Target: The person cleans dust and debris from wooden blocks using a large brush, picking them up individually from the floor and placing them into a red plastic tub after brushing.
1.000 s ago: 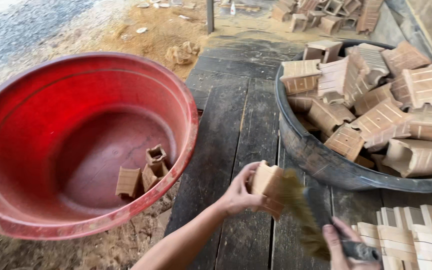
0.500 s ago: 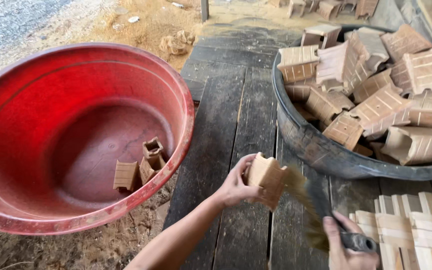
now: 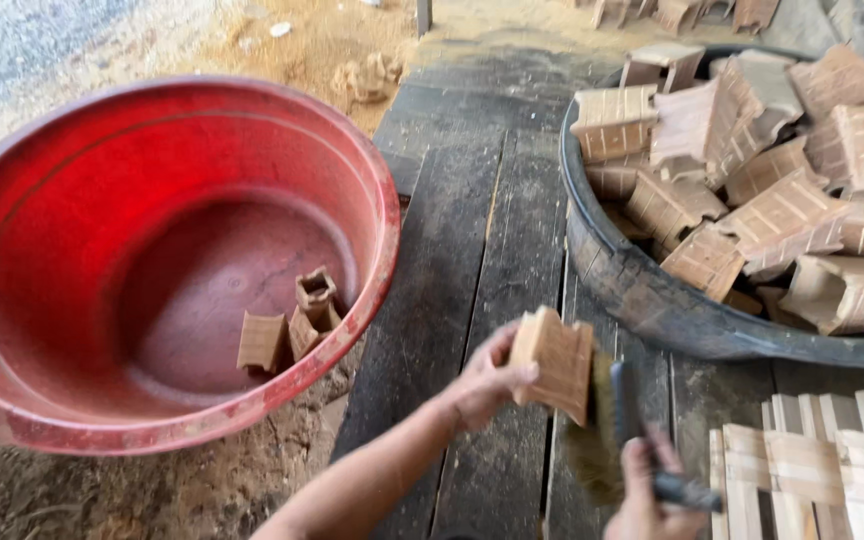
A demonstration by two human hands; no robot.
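Note:
My left hand [image 3: 484, 378] holds a small ribbed wooden block [image 3: 554, 362] above the dark plank table [image 3: 472, 230]. My right hand [image 3: 644, 492] grips the dark handle of a brush [image 3: 607, 425], whose bristles lie against the block's right side. A big red basin [image 3: 152, 250] at the left holds three similar blocks [image 3: 292, 325] on its bottom. A black tub [image 3: 652, 300] at the right is heaped with several more ribbed blocks [image 3: 752, 170].
Pale wooden pieces [image 3: 812, 470] are stacked at the lower right. Sawdust covers the ground around the red basin and at the top, where a small heap of blocks [image 3: 367, 75] lies. More blocks lie beyond the table's far end.
The block and my left hand have stayed in about the same place, while the brush has shifted against the block's right side. The view has tilted slightly.

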